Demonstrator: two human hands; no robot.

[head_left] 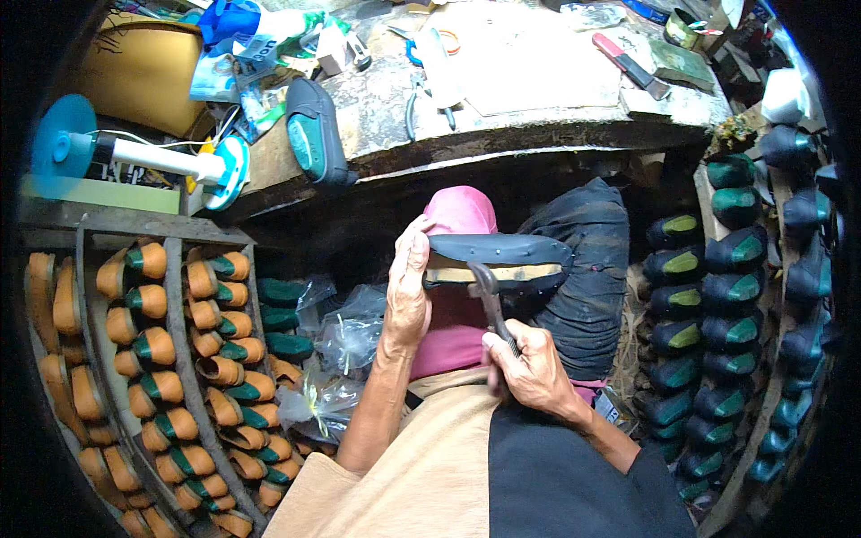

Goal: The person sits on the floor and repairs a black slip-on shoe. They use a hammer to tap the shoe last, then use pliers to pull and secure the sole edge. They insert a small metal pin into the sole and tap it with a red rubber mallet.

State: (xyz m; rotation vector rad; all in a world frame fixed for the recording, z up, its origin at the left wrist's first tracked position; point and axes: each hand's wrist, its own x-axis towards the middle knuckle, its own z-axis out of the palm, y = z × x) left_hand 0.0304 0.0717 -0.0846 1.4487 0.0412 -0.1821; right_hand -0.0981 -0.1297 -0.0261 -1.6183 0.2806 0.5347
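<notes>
A dark shoe [502, 247] is turned on its side above my lap, a tan strip showing along its lower part. My left hand [411, 269] grips its left end, fingers upright and pressed together against it. In my right hand [534, 369] is a pair of dark metal pincers [490, 300], fingers wrapped round the handles. Their curved head meets the near side of the shoe around its middle, overlapping the tan strip. Whether the jaws pinch any material cannot be made out. Behind the shoe are pink cloth and dark gathered cloth over my legs.
Racks of orange-brown shoes [160, 387] stand on my left, dark shoes with green insoles [731, 291] on my right. A worktable [377, 125] ahead carries another dark shoe [310, 134], pliers, scissors and a red-handled tool [628, 63]. Clear plastic bags [350, 336] lie left of me; a blue fan [67, 143] stands beyond.
</notes>
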